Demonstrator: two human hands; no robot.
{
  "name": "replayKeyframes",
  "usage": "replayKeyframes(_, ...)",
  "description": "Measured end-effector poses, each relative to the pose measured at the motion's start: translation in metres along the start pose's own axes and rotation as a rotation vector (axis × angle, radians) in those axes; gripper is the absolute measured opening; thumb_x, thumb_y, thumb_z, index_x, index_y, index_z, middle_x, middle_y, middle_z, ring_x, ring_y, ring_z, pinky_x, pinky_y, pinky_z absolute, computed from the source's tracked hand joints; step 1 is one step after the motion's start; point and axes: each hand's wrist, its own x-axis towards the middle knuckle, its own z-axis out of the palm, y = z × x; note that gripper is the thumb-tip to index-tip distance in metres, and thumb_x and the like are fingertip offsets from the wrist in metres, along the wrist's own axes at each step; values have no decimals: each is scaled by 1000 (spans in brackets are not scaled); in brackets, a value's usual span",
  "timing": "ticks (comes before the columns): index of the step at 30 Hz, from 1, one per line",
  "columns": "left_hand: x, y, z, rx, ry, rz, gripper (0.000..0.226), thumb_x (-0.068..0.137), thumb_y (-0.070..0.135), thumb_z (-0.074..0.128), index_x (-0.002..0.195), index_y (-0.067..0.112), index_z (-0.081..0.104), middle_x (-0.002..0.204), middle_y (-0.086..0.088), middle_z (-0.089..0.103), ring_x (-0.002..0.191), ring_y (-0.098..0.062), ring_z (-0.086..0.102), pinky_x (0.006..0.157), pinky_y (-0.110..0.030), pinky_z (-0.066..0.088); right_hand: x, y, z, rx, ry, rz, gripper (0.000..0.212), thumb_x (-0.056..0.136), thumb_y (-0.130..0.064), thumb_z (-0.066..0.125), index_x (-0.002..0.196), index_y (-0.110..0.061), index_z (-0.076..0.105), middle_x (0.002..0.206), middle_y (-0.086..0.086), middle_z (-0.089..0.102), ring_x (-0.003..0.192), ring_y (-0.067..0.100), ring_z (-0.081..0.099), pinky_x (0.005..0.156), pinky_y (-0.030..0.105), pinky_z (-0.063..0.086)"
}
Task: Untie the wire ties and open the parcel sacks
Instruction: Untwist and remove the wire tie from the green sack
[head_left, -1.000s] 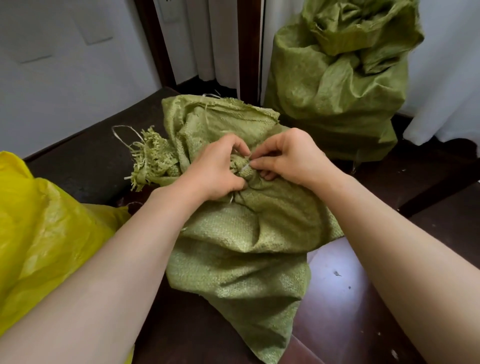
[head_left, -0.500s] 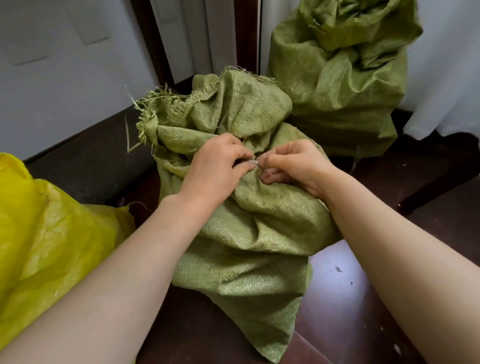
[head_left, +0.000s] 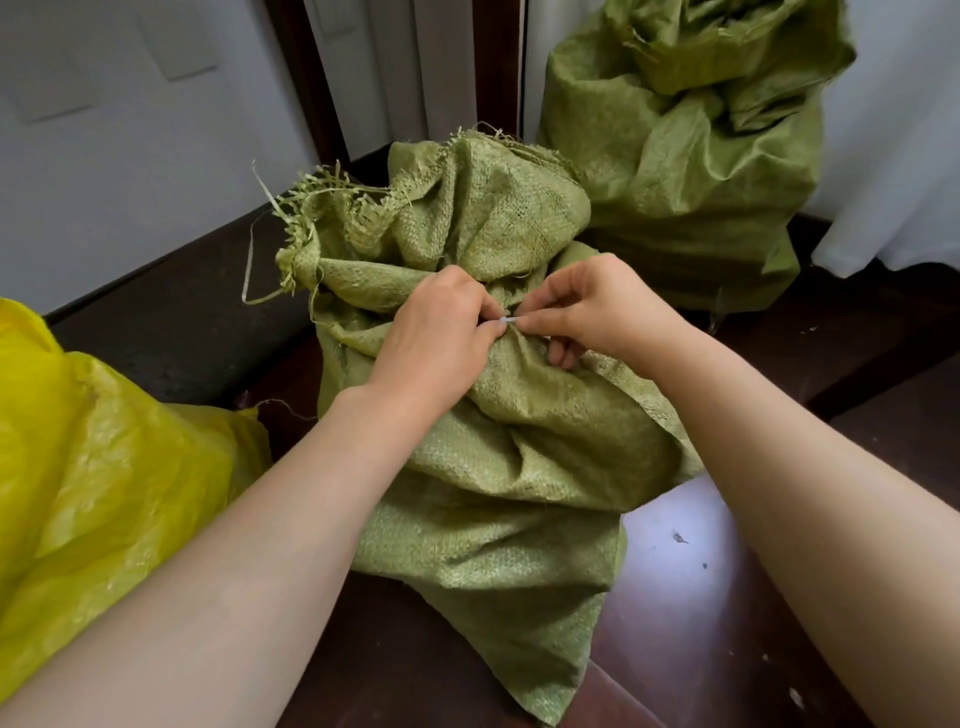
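Note:
A green woven sack (head_left: 498, 467) stands on the dark floor in front of me, its neck gathered and its frayed top (head_left: 441, 208) flopping up behind my hands. A short whitish wire tie (head_left: 508, 320) shows at the gathered neck. My left hand (head_left: 436, 332) and my right hand (head_left: 597, 312) meet there, and the fingertips of both pinch the tie from either side. Most of the tie is hidden by fabric and fingers.
A second green sack (head_left: 691, 156) stands behind at the right, its top loose. A yellow plastic sack (head_left: 93, 467) lies at the left. A white wall, a dark door frame (head_left: 498, 67) and a white curtain (head_left: 904, 156) close the back.
The sack's frayed top, lying flopped left a second ago, has swung upright behind my hands. Both hands stay at the neck, now pinching the exposed end of the tie.

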Motion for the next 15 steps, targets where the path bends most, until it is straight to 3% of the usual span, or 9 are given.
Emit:
replayKeyframes(3, 1, 2, 2, 21, -21, -6, 17, 90, 24, 58, 98, 11, 65, 105, -5, 55, 106, -21, 50, 88, -30, 38, 0, -7, 0, -231, 27, -40, 9, 87, -8, 63, 81, -13, 67, 54, 8, 61, 43, 16, 58, 50, 27, 56)
replayKeyframes(6, 2, 4, 4, 49, -59, -19, 19, 91, 22, 57, 103, 10, 65, 108, -7, 54, 109, -23, 50, 93, -32, 39, -1, -11, 5, -363, 53, -92, 12, 87, -7, 57, 84, -13, 68, 51, 2, 60, 40, 11, 56, 46, 20, 52)
replayKeyframes(12, -4, 0, 10, 43, -89, -37, 15, 92, 20, 55, 102, 12, 62, 109, -5, 52, 109, -21, 49, 92, -32, 40, 4, 2, 13, -201, 23, 52, 5, 86, -10, 65, 84, -10, 69, 51, 3, 57, 29, 1, 46, 35, 15, 41)
replayKeyframes(15, -5, -4, 11, 22, -90, -37, 14, 91, 19, 56, 100, 10, 62, 107, -6, 53, 107, -21, 50, 90, -29, 38, 5, 3, 18, -186, 52, 0, 5, 84, -11, 66, 81, -11, 70, 51, 2, 58, 36, 6, 49, 41, 20, 48)
